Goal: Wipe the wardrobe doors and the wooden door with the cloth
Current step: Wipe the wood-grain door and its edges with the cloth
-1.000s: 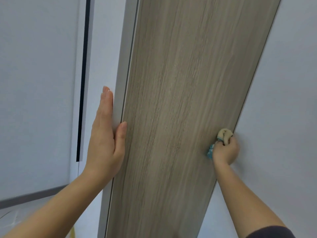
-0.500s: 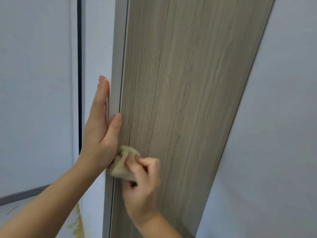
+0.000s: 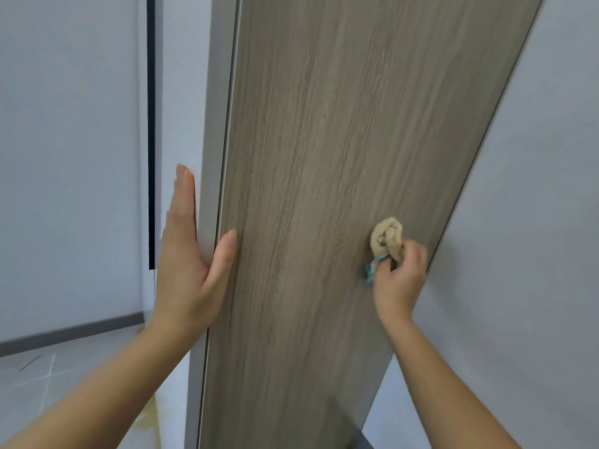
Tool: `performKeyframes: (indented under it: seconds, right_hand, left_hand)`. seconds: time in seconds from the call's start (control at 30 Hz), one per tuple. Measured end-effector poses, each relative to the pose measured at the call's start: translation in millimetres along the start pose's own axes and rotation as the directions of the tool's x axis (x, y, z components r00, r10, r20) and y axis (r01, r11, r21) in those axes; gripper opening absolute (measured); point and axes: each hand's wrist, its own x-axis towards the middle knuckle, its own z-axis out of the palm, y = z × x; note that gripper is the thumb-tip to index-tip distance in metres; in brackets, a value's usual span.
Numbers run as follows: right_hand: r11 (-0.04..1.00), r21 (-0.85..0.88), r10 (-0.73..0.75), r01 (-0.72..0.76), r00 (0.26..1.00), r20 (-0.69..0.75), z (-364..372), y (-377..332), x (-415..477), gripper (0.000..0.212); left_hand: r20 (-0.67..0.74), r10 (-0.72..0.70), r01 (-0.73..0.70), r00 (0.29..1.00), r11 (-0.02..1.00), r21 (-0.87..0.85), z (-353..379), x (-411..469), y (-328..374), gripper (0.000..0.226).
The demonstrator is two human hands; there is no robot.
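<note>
A tall wood-grain door (image 3: pixel 324 157) fills the middle of the head view, standing ajar with its pale edge (image 3: pixel 214 157) turned toward me. My left hand (image 3: pixel 191 254) holds that edge: straight fingers lie flat on the far side, the thumb rests on the wooden face. My right hand (image 3: pixel 400 277) grips a bunched beige cloth (image 3: pixel 387 236) with a bit of teal showing, pressing it on the door face near its right edge.
A pale wall (image 3: pixel 518 222) lies right of the door. On the left is a white panel (image 3: pixel 71 157) with a dark vertical gap (image 3: pixel 151 124), a grey skirting strip (image 3: pixel 64 333) and pale floor below.
My right hand has swept the cloth from the door's left edge, beside my left hand, across the face to its right edge. My left hand keeps its hold on the edge.
</note>
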Motion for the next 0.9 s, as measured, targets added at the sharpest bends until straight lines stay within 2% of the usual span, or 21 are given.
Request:
performKeyframes:
  seconds: [0.13, 0.23, 0.33, 0.53, 0.67, 0.73, 0.8, 0.9]
  right_hand:
    - [0.95, -0.187, 0.239, -0.249, 0.968, -0.071, -2.4, 51.8, 53.3, 0.013]
    - [0.887, -0.296, 0.338, -0.354, 0.935, -0.104, -3.0, 78.4, 81.6, 0.021]
    - [0.847, -0.348, 0.387, -0.401, 0.915, -0.114, -4.3, 99.4, 102.5, 0.033]
    - [0.821, -0.362, 0.415, -0.441, 0.897, -0.15, 0.2, 120.7, 115.0, 0.034]
    - [0.839, -0.252, 0.457, -0.483, 0.875, -0.158, 4.3, 108.7, 96.7, 0.032]
    - [0.87, -0.172, 0.442, -0.462, 0.886, -0.141, 7.2, 95.8, 70.3, 0.024]
    - [0.914, -0.107, 0.38, -0.392, 0.917, -0.12, 8.7, 73.1, 33.0, 0.016]
    - [0.964, 0.062, 0.263, -0.259, 0.962, -0.076, 7.6, 15.5, -33.5, 0.017]
  left_hand:
    - [0.004, 0.001, -0.001, 1.0, 1.0, 0.012, -0.1, -1.9, -0.4, 0.073]
    - [-0.004, 0.003, -0.003, 1.0, 1.0, 0.013, 0.7, -2.3, -0.4, 0.072]
    - [-0.006, 0.0, 0.0, 1.0, 1.0, 0.004, 0.7, -2.9, -0.4, 0.072]
    - [0.003, 0.001, -0.001, 1.0, 1.0, -0.011, 1.6, -3.3, -1.5, 0.073]
    - [0.007, 0.004, -0.004, 1.0, 1.0, -0.011, 1.4, -2.9, -0.9, 0.072]
    - [0.007, 0.007, -0.007, 1.0, 1.0, -0.014, 1.6, -3.9, -0.1, 0.071]
    - [0.004, 0.022, -0.022, 1.0, 1.0, -0.005, 1.8, -4.0, -0.3, 0.07]
    - [0.013, 0.039, -0.039, 0.999, 0.999, -0.016, 1.3, -3.9, -1.4, 0.069]
